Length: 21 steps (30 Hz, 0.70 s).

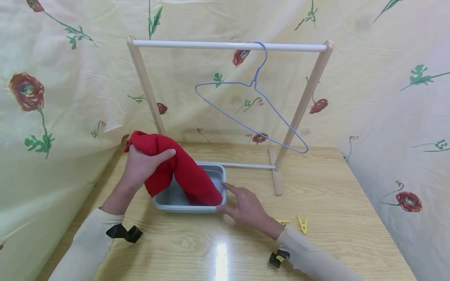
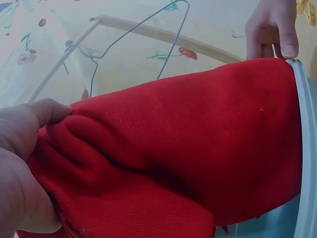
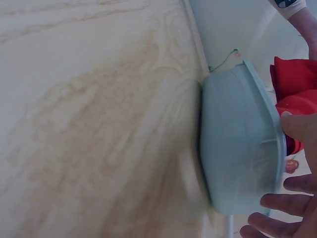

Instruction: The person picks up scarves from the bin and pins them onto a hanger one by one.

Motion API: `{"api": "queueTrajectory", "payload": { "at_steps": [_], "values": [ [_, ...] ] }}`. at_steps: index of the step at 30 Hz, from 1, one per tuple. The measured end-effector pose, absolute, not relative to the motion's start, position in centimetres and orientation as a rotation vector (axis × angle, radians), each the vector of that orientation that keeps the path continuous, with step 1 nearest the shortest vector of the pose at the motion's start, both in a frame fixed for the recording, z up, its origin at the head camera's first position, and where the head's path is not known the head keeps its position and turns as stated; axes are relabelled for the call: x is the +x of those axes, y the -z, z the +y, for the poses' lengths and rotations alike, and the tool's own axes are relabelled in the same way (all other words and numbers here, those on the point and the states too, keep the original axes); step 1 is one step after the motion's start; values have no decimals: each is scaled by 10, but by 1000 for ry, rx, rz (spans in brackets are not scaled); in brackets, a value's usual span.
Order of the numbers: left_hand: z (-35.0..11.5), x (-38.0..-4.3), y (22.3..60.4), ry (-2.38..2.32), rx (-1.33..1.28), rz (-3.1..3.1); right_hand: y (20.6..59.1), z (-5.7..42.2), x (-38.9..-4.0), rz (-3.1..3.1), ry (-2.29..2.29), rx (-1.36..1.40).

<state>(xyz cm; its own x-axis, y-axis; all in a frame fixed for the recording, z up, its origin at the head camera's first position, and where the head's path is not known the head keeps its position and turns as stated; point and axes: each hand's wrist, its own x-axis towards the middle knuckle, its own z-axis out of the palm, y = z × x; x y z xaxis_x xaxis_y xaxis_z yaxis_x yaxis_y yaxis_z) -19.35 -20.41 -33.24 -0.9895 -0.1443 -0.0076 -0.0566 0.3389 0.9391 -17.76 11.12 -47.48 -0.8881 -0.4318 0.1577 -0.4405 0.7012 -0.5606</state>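
My left hand [image 1: 140,166] grips one end of a folded red knit cloth [image 1: 186,168], its thumb lying on top. From there the cloth slopes down to the right into a grey-blue plastic bin [image 1: 190,210]; a shorter fold hangs over the bin's left side. At the bin's right side is my right hand [image 1: 244,205], with the thumb at the near corner of the rim and a forefinger farther along it. In the right wrist view, the fingers [image 3: 285,201] of that hand spread beside the bin wall [image 3: 237,144].
Behind the bin stands a rack with wooden legs [image 1: 305,101] and a white top rod [image 1: 211,45]. A blue wire hanger [image 1: 242,127] hangs tilted from the rod. Yellow clothespins [image 1: 302,224] lie on the wooden table [image 1: 334,218] near my right forearm. Flower-printed fabric surrounds the table.
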Motion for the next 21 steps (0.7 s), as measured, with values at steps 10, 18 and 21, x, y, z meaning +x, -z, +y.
{"api": "queueTrajectory", "payload": {
  "at_steps": [10,18,21],
  "values": [
    [-202,-191,325,1735,196,-2505,427,128,-167,-2773,-837,809],
    [-203,-191,327,1729,202,-2517,363,149,-163,-2593,-788,886],
    [-203,-192,329,1735,195,-2520,338,156,-162,-2510,-791,891]
  ]
}}
